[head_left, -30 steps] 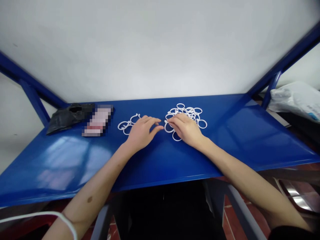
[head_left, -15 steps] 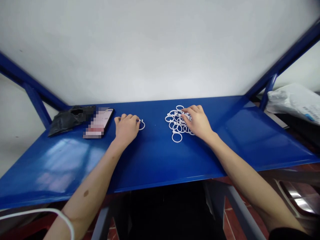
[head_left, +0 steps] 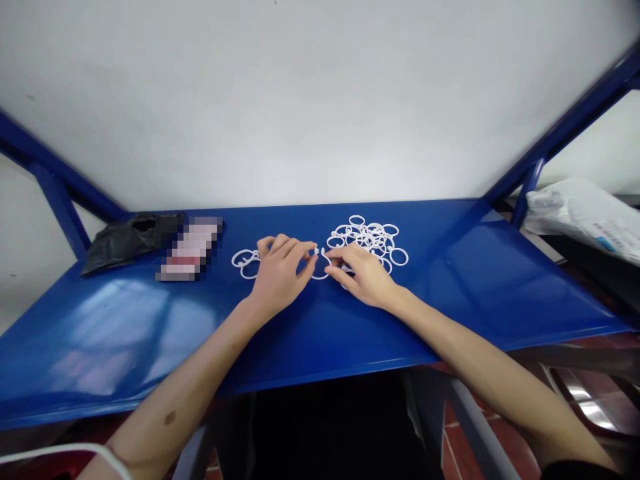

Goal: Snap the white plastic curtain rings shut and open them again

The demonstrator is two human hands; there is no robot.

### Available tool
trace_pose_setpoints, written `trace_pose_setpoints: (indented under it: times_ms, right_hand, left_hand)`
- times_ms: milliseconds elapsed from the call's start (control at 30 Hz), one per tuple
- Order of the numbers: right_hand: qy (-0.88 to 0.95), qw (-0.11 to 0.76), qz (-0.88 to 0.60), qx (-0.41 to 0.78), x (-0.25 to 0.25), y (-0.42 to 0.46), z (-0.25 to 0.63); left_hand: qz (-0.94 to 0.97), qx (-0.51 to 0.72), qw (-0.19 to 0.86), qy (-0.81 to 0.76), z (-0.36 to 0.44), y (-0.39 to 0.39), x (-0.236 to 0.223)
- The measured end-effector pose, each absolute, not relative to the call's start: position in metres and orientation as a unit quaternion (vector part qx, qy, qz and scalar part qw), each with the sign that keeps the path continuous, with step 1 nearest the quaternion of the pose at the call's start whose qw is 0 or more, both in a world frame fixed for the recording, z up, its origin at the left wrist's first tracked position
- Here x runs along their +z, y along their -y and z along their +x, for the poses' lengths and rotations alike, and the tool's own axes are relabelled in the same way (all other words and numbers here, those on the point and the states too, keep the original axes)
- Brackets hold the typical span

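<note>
A white plastic ring (head_left: 320, 277) with a gap at its top lies between my two hands over the blue table. Its left end is pinched between the thumb and fingers of my left hand (head_left: 279, 272). My right hand (head_left: 369, 275) grips the opposite side with thumb and forefinger, so both hands are closed on one ring. Just behind the right hand is a loose pile of similar white rings (head_left: 374, 241), partly covered by it. A few more rings (head_left: 246, 260) lie to the left, partly hidden by my left hand.
A phone (head_left: 193, 248), blurred by pixels, and a black plastic bag (head_left: 117, 243) lie at the table's left. The white wall (head_left: 320, 100) rises behind the blue table (head_left: 320, 340). A white plastic package (head_left: 585, 210) sits beyond the right frame post. A white cable (head_left: 65, 450) crosses the lower left.
My right hand has moved left and nearer from the pile, and my left hand has moved right. Both now hold one open ring between them. Rings at the left have come into view.
</note>
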State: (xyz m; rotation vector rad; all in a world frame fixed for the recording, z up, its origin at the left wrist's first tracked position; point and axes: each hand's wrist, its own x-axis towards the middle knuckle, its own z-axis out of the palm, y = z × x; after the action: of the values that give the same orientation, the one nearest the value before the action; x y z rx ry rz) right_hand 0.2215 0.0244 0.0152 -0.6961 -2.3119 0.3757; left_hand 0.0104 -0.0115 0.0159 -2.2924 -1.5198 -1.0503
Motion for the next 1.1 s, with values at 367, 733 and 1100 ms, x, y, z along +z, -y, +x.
trace_pose_setpoints:
  times_ms: [367, 733, 1100]
  right_hand:
    - [0.867, 0.409, -0.263, 0.106, 0.011, -0.027, 0.223]
    - [0.922, 0.321, -0.217, 0.025, 0.004, -0.023, 0.224]
    - [0.919, 0.313, -0.233, -0.056, 0.011, -0.024, 0.222]
  left_hand:
    - [-0.771, -0.424, -0.066, 0.471, 0.013, 0.012, 0.017]
    - [-0.792, -0.344, -0.126, 0.488, 0.014, 0.015, 0.008]
    - [-0.814, -0.311, -0.123, 0.476, 0.009, 0.011, 0.021]
